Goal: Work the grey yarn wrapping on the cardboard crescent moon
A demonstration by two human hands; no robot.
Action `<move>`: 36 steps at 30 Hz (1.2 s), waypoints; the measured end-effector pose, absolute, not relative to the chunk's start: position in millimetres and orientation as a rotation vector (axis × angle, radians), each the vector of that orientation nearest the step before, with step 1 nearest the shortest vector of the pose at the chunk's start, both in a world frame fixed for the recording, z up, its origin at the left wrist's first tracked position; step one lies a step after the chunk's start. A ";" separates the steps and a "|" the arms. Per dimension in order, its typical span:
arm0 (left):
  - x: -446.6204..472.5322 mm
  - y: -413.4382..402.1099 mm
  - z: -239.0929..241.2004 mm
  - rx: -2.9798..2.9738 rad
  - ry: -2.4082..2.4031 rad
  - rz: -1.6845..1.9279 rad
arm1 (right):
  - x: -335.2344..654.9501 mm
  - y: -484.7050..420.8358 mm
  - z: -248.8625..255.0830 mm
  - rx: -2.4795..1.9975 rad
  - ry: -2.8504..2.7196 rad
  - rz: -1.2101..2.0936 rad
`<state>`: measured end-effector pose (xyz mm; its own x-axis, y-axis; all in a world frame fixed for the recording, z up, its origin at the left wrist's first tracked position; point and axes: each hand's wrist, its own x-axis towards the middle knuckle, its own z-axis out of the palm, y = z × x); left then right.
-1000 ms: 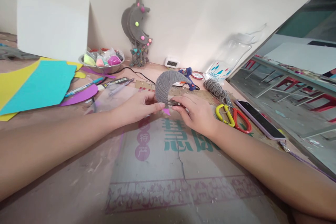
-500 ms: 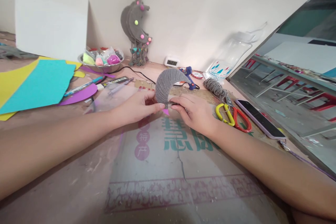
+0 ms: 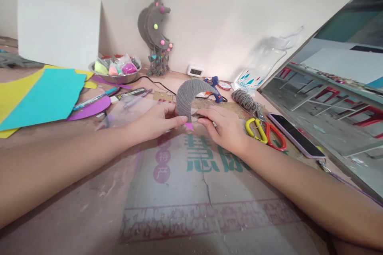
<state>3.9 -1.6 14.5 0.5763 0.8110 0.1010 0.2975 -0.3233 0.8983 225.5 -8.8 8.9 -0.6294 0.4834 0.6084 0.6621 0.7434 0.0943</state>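
A crescent moon shape wrapped in grey yarn (image 3: 188,95) stands upright over the cardboard-covered table (image 3: 185,191), with a bare purple tip (image 3: 189,126) at its lower end. My left hand (image 3: 155,121) pinches the crescent's lower part from the left. My right hand (image 3: 226,127) is closed on the grey yarn strand right beside that tip, fingers pressed together.
A ball of grey yarn (image 3: 244,99), yellow and red scissors (image 3: 265,133) and a phone (image 3: 295,135) lie to the right. A blue glue gun (image 3: 215,85), a plastic jar (image 3: 260,67), a finished moon decoration (image 3: 155,28), a bowl of clay (image 3: 118,69), pens and coloured foam sheets (image 3: 42,95) lie behind and left.
The crescent has tipped slightly to the left and both hands shifted a little around its lower tip. Nothing else moved.
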 end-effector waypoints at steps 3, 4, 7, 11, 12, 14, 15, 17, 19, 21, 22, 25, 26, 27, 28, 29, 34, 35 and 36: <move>3.8 -2.2 15.2 1.861 0.914 0.697 | 226.4 -8.3 8.6 -0.862 -2.400 -0.445; 3.8 -2.3 15.2 1.858 0.911 0.699 | 226.7 -8.2 8.4 -0.866 -2.404 -0.450; 3.5 -2.3 14.8 1.865 0.904 0.701 | 227.1 -8.1 8.0 -0.869 -2.410 -0.454; 3.1 -1.5 13.9 1.866 0.906 0.703 | 226.1 -8.7 8.8 -0.878 -2.431 -0.457; 3.0 -1.2 13.6 1.864 0.905 0.704 | 225.7 -8.8 9.2 -0.878 -2.435 -0.457; 2.8 -0.4 13.1 1.863 0.893 0.702 | 225.2 -8.8 9.9 -0.873 -2.440 -0.453; 2.7 -0.1 12.9 1.863 0.884 0.702 | 225.1 -8.7 10.1 -0.872 -2.444 -0.449; 2.4 0.4 12.6 1.863 0.867 0.705 | 225.4 -8.3 10.0 -0.871 -2.451 -0.439; 2.4 0.6 12.5 1.864 0.858 0.708 | 225.9 -7.8 9.5 -0.868 -2.453 -0.430; 2.5 0.5 12.7 1.860 0.856 0.711 | 226.7 -7.5 9.1 -0.861 -2.449 -0.428; 2.6 0.4 12.8 1.857 0.855 0.708 | 227.0 -7.4 8.9 -0.859 -2.446 -0.429; 3.0 0.0 13.4 1.853 0.851 0.702 | 227.5 -7.8 8.6 -0.863 -2.445 -0.437; 3.1 -0.1 13.6 1.855 0.854 0.700 | 227.4 -8.2 8.6 -0.865 -2.444 -0.441; 3.3 -0.2 13.8 1.858 0.857 0.696 | 227.2 -8.6 8.6 -0.865 -2.441 -0.443; 3.3 -0.3 13.9 1.857 0.862 0.693 | 226.9 -9.0 8.6 -0.864 -2.434 -0.444; 3.4 -0.4 14.1 1.854 0.864 0.689 | 226.6 -9.4 8.7 -0.863 -2.422 -0.443; 3.3 -1.2 14.4 1.839 0.870 0.682 | 225.9 -9.3 10.1 -0.862 -2.394 -0.421; 3.2 -1.2 14.3 1.846 0.878 0.680 | 225.9 -9.0 10.3 -0.863 -2.400 -0.424; 3.2 -1.0 14.0 1.856 0.884 0.680 | 225.8 -8.7 10.4 -0.864 -2.406 -0.428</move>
<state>3.2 -1.0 14.0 0.5863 0.8060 0.0814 0.2859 -0.2999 0.9101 225.8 -8.7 10.4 -0.6468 0.4871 0.5869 0.6597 0.7435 0.1100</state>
